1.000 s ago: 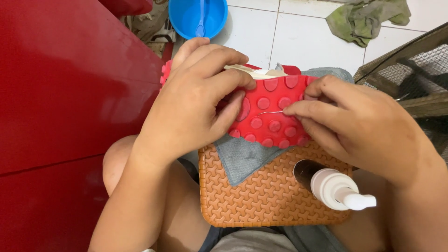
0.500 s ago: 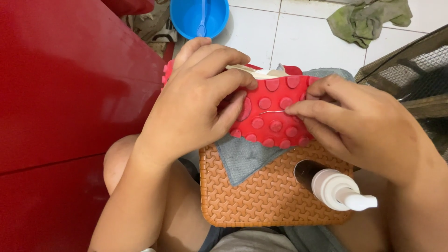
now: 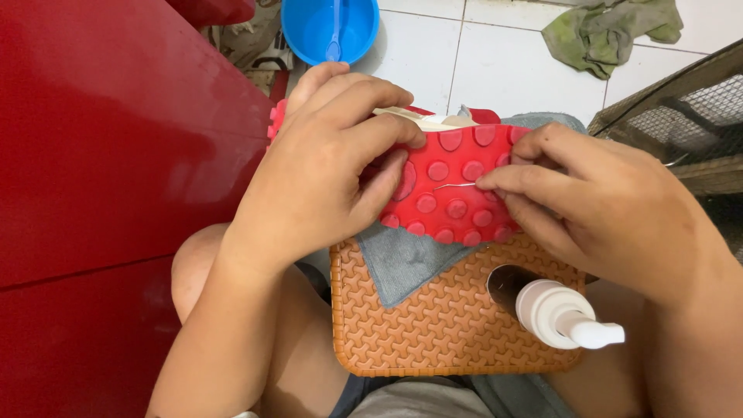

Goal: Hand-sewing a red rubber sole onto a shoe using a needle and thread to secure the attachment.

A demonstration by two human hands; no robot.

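Hands, two, bare, at work over the person's lap.

Left hand (image 3: 333,178): grip closed over the red studded sole (image 3: 453,186) of a shoe, thumb and fingers clamped on its near edge, sole turned up toward the camera.

Right hand (image 3: 611,209): narrow pinch of thumb and forefinger on a thin metal needle (image 3: 457,186), which lies across the sole just left of that pinch, its tip toward the left grip. No thread can be made out.

Pale edging (image 3: 433,120): a cream strip showing along the far rim of the sole, just beyond the left fingertips.

Grey cloth (image 3: 402,263): directly below both grips, a corner hanging over the woven surface.

Orange woven stool (image 3: 433,333): under the cloth, resting on the person's legs, with a round hole in its top below the right grip.

White pump bottle (image 3: 561,313): standing in that hole, nozzle pointing right.

Blue bowl (image 3: 329,27) with a blue spoon: on the tiled floor, well beyond the left grip.

Green rag (image 3: 611,31): on the floor, far beyond the right grip.

Progress, judged: stitching appears under way at the sole's middle; finished stitches cannot be seen, so how much remains cannot be told.
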